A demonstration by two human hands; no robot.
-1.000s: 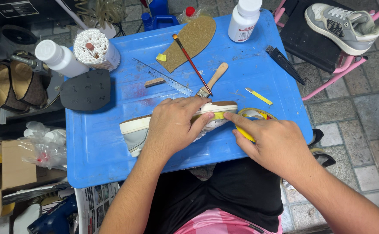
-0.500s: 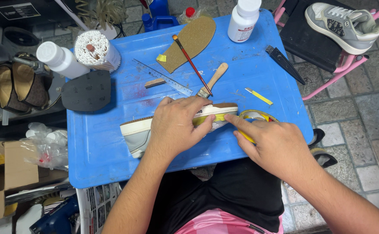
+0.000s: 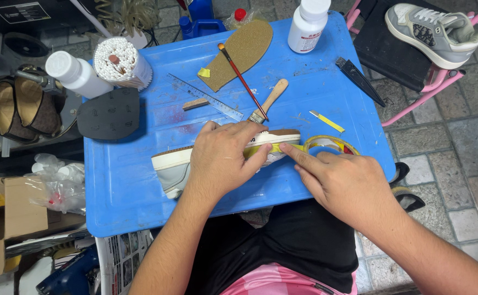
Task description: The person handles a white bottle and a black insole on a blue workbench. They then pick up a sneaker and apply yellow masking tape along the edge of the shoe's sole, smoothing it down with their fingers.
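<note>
A white shoe point(image 3: 174, 164) with a brown sole lies on its side on the blue tray table point(image 3: 124, 202). My left hand point(image 3: 222, 158) rests over its middle and presses it down. My right hand point(image 3: 343, 183) lies beside the toe, its forefinger pressing a strip of yellow tape point(image 3: 274, 148) onto the shoe's side. A roll of yellow tape point(image 3: 332, 143) sits just behind my right hand, partly hidden by it.
On the table lie a cork insole point(image 3: 244, 49), a thin paintbrush point(image 3: 242, 79), a wooden-handled brush point(image 3: 269, 101), a metal ruler point(image 3: 206, 97), a black rubber sole point(image 3: 109, 113), a tape scrap point(image 3: 326, 121), a black knife point(image 3: 359, 81), two white bottles point(image 3: 307, 22), a tub of cotton swabs point(image 3: 121, 63). A grey sneaker point(image 3: 433, 30) rests on a pink stool.
My right forefinger has slid left along the yellow tape toward my left hand. The left hand stays on the shoe.
</note>
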